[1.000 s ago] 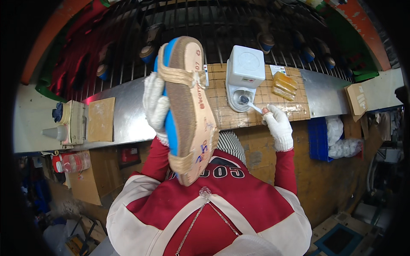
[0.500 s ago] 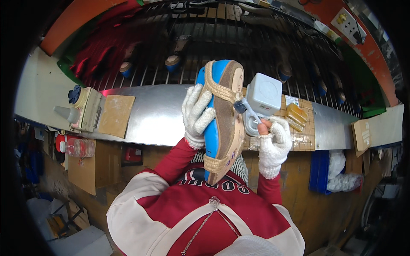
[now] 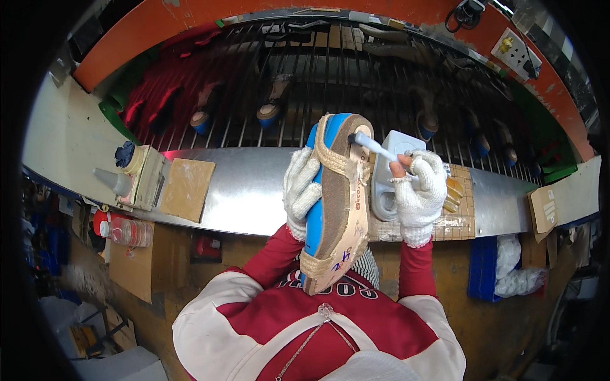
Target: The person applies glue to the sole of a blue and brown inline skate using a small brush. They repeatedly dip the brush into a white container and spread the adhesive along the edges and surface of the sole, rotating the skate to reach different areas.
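My gloved left hand (image 3: 300, 188) grips a blue shoe last (image 3: 314, 227) from its left side. Fitted on the last is a sandal upper (image 3: 332, 160) with woven straw straps, a brown felt-like edge and a beige insole facing up and to the right. Between the fingertips of my gloved right hand (image 3: 419, 193) is a brush (image 3: 376, 147) with a pale handle. Its dark bristles touch the sole side near the far end, at the brown edge. A whitish plastic container (image 3: 384, 197) stands just behind my right hand, partly hidden by it.
Beyond the metal ledge (image 3: 244, 184), a rack of rods (image 3: 343, 76) carries several more lasts. A tan board (image 3: 187, 188) lies left, beside a small machine (image 3: 143, 181). Yellowish blocks (image 3: 454, 194) rest right of my right hand. A blue crate (image 3: 483, 270) with plastic bags sits lower right.
The brush has moved from the sandal's inner edge up toward its far end, with my right hand raised. The last has turned so that more of the insole shows. The whole view has shifted slightly.
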The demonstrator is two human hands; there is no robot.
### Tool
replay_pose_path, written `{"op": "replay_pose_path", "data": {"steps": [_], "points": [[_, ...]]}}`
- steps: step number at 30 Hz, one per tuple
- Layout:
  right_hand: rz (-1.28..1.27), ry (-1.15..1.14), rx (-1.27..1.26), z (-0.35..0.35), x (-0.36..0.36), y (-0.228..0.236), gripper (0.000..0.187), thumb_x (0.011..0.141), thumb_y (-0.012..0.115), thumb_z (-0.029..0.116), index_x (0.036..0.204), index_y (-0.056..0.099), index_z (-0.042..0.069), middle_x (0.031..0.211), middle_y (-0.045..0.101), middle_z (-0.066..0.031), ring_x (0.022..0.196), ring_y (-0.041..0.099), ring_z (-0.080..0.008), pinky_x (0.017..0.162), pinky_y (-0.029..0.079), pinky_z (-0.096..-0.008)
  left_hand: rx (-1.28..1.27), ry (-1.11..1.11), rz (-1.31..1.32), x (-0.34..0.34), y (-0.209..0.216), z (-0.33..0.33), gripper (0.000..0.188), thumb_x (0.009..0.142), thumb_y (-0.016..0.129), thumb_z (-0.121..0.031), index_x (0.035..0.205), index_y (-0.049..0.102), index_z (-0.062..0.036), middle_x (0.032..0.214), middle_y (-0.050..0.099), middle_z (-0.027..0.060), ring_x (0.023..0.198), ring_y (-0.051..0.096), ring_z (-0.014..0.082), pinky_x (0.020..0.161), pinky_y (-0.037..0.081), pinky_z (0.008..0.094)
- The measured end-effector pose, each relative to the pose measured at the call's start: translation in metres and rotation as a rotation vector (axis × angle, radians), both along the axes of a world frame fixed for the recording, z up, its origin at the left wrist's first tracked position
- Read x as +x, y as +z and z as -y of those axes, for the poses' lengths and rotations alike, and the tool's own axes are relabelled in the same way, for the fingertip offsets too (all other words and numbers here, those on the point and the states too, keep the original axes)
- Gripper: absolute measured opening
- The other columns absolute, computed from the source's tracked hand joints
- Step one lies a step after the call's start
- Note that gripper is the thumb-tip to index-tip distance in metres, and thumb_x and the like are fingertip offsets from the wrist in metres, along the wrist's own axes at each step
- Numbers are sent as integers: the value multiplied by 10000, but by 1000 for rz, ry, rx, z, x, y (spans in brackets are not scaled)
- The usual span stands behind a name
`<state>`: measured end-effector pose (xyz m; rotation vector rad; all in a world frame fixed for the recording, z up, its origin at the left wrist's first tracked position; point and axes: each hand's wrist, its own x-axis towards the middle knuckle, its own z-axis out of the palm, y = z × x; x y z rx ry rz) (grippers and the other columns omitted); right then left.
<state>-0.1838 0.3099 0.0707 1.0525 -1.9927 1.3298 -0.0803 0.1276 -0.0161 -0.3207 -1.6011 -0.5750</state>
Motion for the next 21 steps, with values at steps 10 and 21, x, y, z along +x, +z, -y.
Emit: {"op": "replay_pose_path", "data": {"steps": [10,21], "points": [[97,188,80,-15,-5,1,200,738,844,109,900,754,35,928,655,-82,882,602,-224,765,474,-324,10,-45,-29,-1,8,10,589,869,754,-317,1374,480,-191,1436,527,220,1347,491,445,1114,340,650],[151,251,171,-31,2,10,213,753,832,186,904,760,54,910,676,-68,897,587,-232,790,450,-345,-19,0,-73,-6,16,13,589,869,752,-340,1370,482,-186,1440,526,222,1352,488,439,1120,340,632]]}}
